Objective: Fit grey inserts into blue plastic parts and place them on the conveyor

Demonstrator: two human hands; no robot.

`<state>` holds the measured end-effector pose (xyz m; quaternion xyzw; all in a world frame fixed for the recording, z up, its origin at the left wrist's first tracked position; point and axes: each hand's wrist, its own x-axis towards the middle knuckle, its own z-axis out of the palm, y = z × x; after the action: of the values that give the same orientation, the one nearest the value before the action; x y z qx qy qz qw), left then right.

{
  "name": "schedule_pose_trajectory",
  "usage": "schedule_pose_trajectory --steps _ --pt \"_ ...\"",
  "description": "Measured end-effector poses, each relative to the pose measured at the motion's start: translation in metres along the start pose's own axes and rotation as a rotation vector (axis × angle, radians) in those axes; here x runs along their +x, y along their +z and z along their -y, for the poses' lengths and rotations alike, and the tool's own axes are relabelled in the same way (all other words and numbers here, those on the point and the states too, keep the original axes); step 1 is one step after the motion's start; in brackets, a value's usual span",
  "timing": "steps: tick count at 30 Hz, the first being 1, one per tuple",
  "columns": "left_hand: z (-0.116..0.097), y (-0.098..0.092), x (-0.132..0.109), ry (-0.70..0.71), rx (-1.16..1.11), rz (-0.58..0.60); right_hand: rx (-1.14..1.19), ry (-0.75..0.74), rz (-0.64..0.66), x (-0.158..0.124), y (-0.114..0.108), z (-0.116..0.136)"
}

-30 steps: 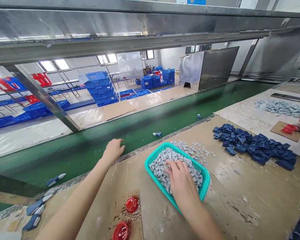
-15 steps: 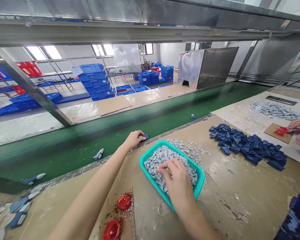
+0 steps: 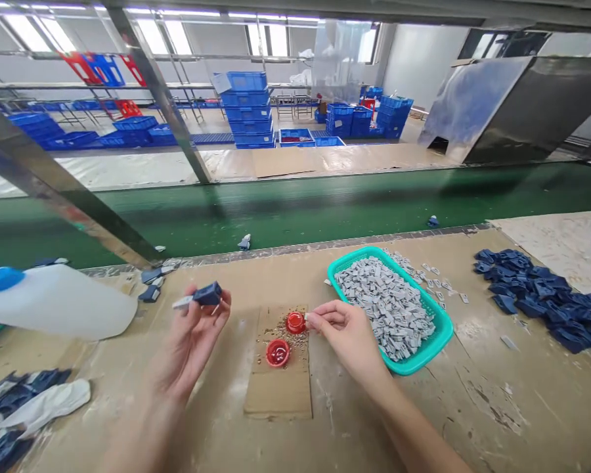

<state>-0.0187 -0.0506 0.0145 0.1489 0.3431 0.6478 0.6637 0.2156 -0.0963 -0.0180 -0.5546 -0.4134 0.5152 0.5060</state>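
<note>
My left hand is raised over the bench, shut on a dark blue plastic part with a pale metal tip sticking out to the left. My right hand pinches a small pale grey piece at the edge of a red cap. A second red cap sits close by on a cardboard sheet strewn with small specks. Just right of my right hand stands a teal plastic basket heaped with grey pieces.
A white plastic jug with a blue cap lies at the left. Dark blue parts are piled at the right, with more at lower left. A green conveyor belt runs behind the bench, with stacked blue crates beyond.
My view has swung left. My right hand has left the basket for the red cap, and my left hand has come off the belt edge holding a blue part. The basket now sits farther right.
</note>
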Motion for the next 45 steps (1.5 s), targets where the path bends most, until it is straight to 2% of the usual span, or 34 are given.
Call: schedule_pose_trajectory --steps 2,5,12,19,24,29,36,45 --pt "0.003 -0.012 -0.011 0.006 0.035 0.005 -0.044 0.008 0.021 0.001 0.008 -0.006" --pt "0.011 -0.019 -0.014 0.035 0.153 0.035 -0.097 -0.003 0.025 0.003 0.014 -0.009" --pt "0.025 -0.014 -0.016 0.021 0.222 0.033 -0.127 0.017 0.051 0.008 0.020 -0.012" --pt "0.030 -0.015 -0.018 0.157 0.351 0.064 -0.186 0.019 0.047 0.009 0.022 -0.015" --pt "0.040 -0.016 -0.022 0.184 0.480 0.104 -0.168 0.010 0.073 0.008 0.021 -0.017" --pt "0.044 -0.009 -0.030 0.221 0.642 0.155 -0.088 0.050 0.083 0.004 0.018 -0.010" --pt "0.048 -0.005 -0.041 0.232 0.740 0.214 0.066 0.010 0.185 -0.010 0.019 0.007" --pt "0.053 -0.003 -0.048 0.241 0.780 0.247 0.062 0.029 0.267 -0.016 0.028 0.008"
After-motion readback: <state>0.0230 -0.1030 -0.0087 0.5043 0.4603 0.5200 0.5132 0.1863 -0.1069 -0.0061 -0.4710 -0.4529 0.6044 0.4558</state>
